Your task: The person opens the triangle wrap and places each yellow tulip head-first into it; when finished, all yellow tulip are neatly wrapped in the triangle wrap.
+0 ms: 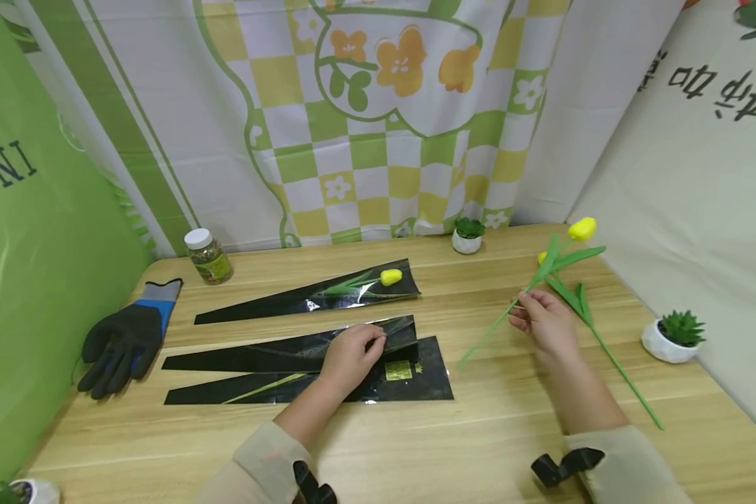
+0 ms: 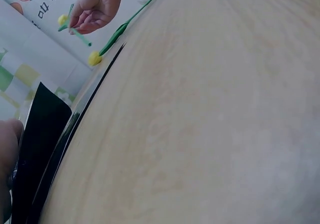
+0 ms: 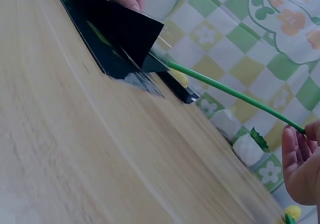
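Observation:
My left hand [image 1: 351,355] pinches the wide end of a black flower sleeve [image 1: 239,355], lifting it off the sleeve below. In the right wrist view that raised black flap [image 3: 120,21] stands apart from the table. My right hand [image 1: 548,325] pinches the green stem of a yellow artificial tulip [image 1: 544,264], its bloom up and its stem end slanting down toward the sleeves. Another tulip [image 1: 624,378] lies on the table beside my right forearm. The front sleeve [image 1: 439,374] bears a gold label. Behind, a third sleeve [image 1: 258,310] contains a yellow tulip [image 1: 390,278].
A grey-and-blue work glove [image 1: 126,343] lies at the left, with a white-capped jar [image 1: 213,262] behind it. Small potted plants stand at the back [image 1: 467,238], the right [image 1: 670,343] and the near left corner [image 1: 40,491]. Printed cloth hangs around the wooden table [image 1: 416,455].

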{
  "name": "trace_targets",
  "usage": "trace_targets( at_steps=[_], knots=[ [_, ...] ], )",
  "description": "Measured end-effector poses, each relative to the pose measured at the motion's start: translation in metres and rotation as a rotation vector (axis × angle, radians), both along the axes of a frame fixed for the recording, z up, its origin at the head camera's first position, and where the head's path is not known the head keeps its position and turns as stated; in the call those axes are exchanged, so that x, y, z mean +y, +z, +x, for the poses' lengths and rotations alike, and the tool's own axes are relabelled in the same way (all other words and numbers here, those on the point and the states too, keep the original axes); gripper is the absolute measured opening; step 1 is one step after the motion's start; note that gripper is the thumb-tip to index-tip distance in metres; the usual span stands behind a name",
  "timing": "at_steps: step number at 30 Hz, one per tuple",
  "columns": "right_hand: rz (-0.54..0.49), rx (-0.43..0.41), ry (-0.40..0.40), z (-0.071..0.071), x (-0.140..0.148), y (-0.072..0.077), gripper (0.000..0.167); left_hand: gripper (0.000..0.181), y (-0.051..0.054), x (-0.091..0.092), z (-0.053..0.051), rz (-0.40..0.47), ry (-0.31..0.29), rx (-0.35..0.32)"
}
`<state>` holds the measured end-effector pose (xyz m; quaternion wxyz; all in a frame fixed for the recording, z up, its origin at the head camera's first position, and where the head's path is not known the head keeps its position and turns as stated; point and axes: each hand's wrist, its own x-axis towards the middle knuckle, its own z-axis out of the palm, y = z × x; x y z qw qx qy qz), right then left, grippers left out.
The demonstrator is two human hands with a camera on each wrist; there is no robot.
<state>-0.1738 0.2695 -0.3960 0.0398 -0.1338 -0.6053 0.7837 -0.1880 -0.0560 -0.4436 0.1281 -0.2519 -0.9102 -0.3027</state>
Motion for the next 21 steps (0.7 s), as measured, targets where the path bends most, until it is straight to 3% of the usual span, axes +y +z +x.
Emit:
trace_targets(
  at_steps=[4, 9, 15, 21],
  knots=[
    [-0.044, -0.049, -0.125, -0.007, -0.007, 0.000, 0.005, 0.011, 0.002, 0.001, 0.002, 0.058, 0.015, -0.011],
    [-0.092, -0.054, -0.238, -0.016, -0.017, -0.002, 0.004, 0.012, 0.007, 0.003, 0.002, 0.052, 0.032, -0.031],
    [-0.059, -0.038, -0.256, -0.020, -0.033, -0.009, 0.004, 0.017, 0.006, 0.006, 0.000, -0.033, 0.025, -0.039],
    [-0.030, -0.035, -0.202, -0.022, -0.052, -0.022, 0.007, 0.016, -0.003, 0.009, -0.002, -0.042, 0.037, 0.034]
  ],
)
